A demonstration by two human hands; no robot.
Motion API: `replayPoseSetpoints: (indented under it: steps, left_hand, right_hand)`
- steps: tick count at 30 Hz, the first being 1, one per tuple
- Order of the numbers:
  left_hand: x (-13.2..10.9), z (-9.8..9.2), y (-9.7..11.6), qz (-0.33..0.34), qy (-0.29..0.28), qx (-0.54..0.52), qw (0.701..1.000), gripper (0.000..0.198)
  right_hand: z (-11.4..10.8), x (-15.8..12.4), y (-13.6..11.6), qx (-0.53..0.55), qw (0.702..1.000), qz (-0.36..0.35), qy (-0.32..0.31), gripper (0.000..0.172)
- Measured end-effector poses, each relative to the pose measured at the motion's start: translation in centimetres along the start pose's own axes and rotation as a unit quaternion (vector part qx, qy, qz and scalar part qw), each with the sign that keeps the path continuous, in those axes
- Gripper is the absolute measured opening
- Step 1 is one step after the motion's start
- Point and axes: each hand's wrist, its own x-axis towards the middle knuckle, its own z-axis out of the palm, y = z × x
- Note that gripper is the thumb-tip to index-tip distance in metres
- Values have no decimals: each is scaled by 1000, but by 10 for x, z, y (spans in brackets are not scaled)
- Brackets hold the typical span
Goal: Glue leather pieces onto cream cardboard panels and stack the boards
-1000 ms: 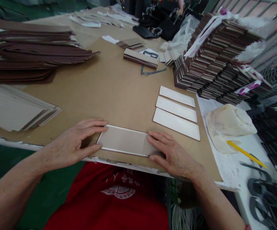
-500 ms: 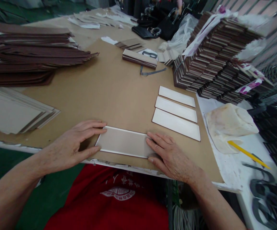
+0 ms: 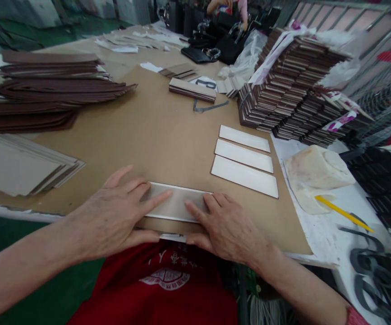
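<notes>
A grey-beige rectangular panel (image 3: 177, 208) with pale borders lies flat near the front edge of the table. On its left end rests my left hand (image 3: 114, 219), fingers spread, the index stretched over the surface. My right hand (image 3: 229, 223) lies over the right end with its fingers extended and apart. Both thumbs reach down toward the table's front edge. Neither hand is closed around the panel. Up and to the right lie three white panels, a front one (image 3: 244, 176), a middle one (image 3: 244, 155) and a back one (image 3: 245, 138), in a row.
Dark brown sheets (image 3: 63, 92) are piled at left, above a stack of beige boards (image 3: 16, 164). Tall stacks of brown strips (image 3: 290, 81) stand at right. A cream block (image 3: 317, 174) and a yellow tool (image 3: 344, 213) lie nearer. Black bags (image 3: 229, 47) and another person (image 3: 242, 10) are behind.
Both hands have moved inward over the panel, and the thumbs have dropped from its ends toward the table's edge. The panel sits slightly farther from that edge. The view has shifted a little.
</notes>
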Motion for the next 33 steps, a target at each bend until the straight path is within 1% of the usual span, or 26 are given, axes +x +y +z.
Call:
replayPoseSetpoints:
  steps: [2,4,6,9,11,15,19,22,25,27,28,29,31,32,33]
  left_hand:
    - [4,6,10,-7,16,-12,1000,90]
    - [5,13,16,-13,29,-22,999,95]
    - [3,18,17,-16,32,-2,999,95]
    - [-3,22,14,-14,23,57,998,92]
    - [-8,23,12,-12,26,77,997,89]
    - [-17,26,9,-20,41,72,996,76]
    - [-27,34,3,-19,47,54,997,69]
    - [-33,46,-4,-20,56,26,998,68]
    - [-36,56,-11,-23,67,19,997,72]
    - [-37,58,-13,-16,74,34,997,74]
    - [-39,58,-14,-10,79,45,996,75]
    - [-40,57,-15,0,85,55,995,77]
    - [-44,59,-16,16,90,74,993,80]
    - [-47,61,-18,18,87,82,993,81]
    - [-50,65,-20,15,82,88,993,83]
  right_hand:
    - [1,4,-7,-13,1000,8,3,75]
    - [5,4,-10,-17,1000,19,8,75]
    - [10,1,-9,-16,999,29,15,75]
    - [18,-12,-2,-14,999,45,27,72]
    - [24,-23,4,-14,997,64,31,70]
    - [35,-50,18,-35,993,110,38,68]
    - [43,-72,30,-66,989,126,45,65]
    - [40,-77,37,-62,990,122,43,65]
    - [30,-73,36,-39,991,114,53,67]
    - [26,-68,32,-13,996,80,48,73]
    - [26,-66,30,0,997,57,42,80]
    - [29,-65,28,11,999,32,38,89]
    - [41,-63,28,14,999,-1,48,107]
    - [51,-62,30,2,998,-21,61,109]
    - [63,-61,34,-17,996,-27,85,110]
